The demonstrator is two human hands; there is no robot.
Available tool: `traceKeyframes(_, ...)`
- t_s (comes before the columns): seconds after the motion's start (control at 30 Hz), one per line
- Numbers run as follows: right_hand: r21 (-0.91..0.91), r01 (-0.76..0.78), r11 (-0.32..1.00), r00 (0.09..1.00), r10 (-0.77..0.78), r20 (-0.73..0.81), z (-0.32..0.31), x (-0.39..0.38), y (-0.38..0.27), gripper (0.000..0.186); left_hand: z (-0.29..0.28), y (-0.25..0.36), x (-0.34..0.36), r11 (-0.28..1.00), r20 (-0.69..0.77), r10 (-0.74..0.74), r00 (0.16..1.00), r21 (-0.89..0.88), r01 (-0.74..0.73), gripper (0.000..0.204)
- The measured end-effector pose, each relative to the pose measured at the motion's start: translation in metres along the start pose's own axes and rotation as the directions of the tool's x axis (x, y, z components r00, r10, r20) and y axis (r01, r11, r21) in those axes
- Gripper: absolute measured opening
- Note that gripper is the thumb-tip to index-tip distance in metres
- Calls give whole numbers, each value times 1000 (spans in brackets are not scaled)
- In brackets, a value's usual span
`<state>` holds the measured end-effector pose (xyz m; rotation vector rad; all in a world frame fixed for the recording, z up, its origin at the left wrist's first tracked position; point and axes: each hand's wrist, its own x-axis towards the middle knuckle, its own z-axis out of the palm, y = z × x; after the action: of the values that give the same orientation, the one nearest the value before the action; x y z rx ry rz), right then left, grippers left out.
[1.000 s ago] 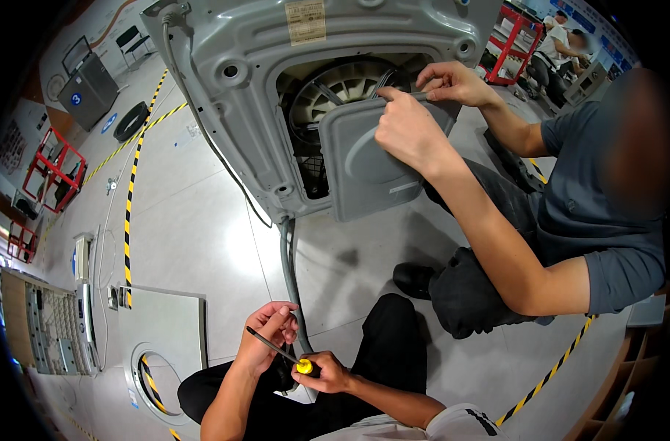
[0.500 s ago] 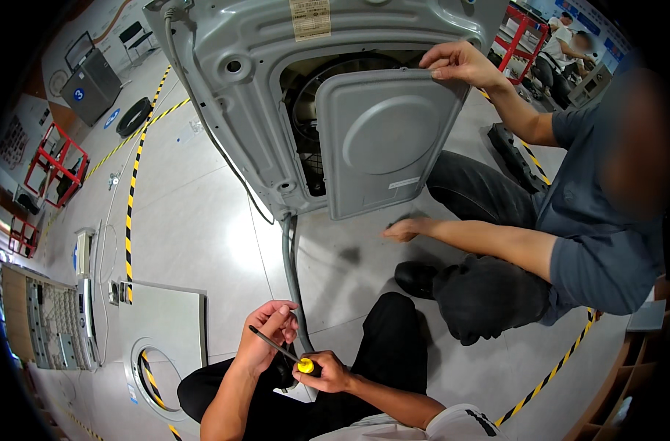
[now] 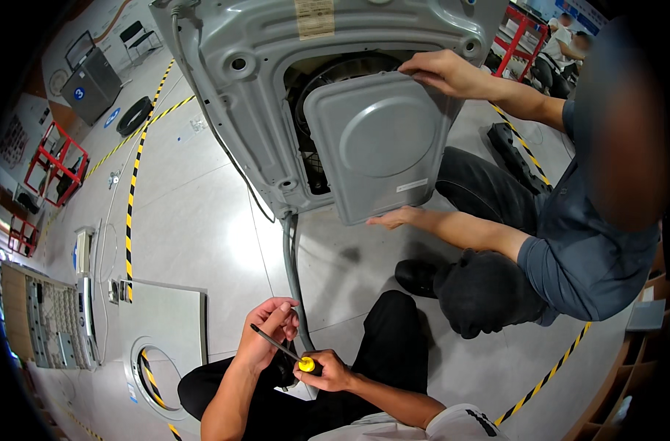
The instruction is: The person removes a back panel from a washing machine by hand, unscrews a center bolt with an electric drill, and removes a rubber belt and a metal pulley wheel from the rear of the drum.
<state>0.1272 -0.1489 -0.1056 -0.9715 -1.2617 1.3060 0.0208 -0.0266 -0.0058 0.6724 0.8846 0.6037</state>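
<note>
Now that a co-worker's hand (image 3: pixel 397 217) has reached the lower edge of the panel (image 3: pixel 382 143), seemingly steadying it, the right hand (image 3: pixel 333 373) below clasps a screwdriver (image 3: pixel 306 364), the left hand's (image 3: pixel 266 334) fingers half-curled, contents unclear.

Floor (image 3: pixel 195 235) (pale, glossy) bears holed panel (image 3: pixel 174 314); black ring (image 3: pixel 125 130).

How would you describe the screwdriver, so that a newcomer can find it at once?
Begin at the large grey appliance at the top and follow the grey hose down toward the camera wearer's right hand. The screwdriver is in this hand, its tip pointing up and left. Unlike the hose, it shows bright yellow.
</note>
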Motion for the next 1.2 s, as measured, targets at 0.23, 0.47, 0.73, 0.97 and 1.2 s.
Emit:
traceKeyframes(0.23, -4, 8, 1000, 1000, -8, -10, 1, 1, -1, 8, 0, 1, -2, 1000, 16, 0, 1000, 2, 0, 19)
traceKeyframes(0.47, -15, 26, 1000, 1000, -26, -13, 3, 1, 0, 8, -1, 2, -2, 1000, 26, 4, 1000, -3, -4, 18)
traceKeyframes(0.73, -26, 38, 999, 999, -39, -18, 1, 1, -2, 8, 0, 3, -2, 1000, 25, -1, 1000, -5, 1, 18)
traceKeyframes(0.97, -25, -4, 1000, 1000, 4, -5, 0, 1, 2, 10, 2, 4, -2, 1000, 19, -6, 1000, 3, 6, 19)
traceKeyframes(1.2, -30, -7, 1000, 1000, 7, 10, 0, 2, 4, 15, 2, 3, -2, 1000, 22, 7, 1000, 10, -7, 19)
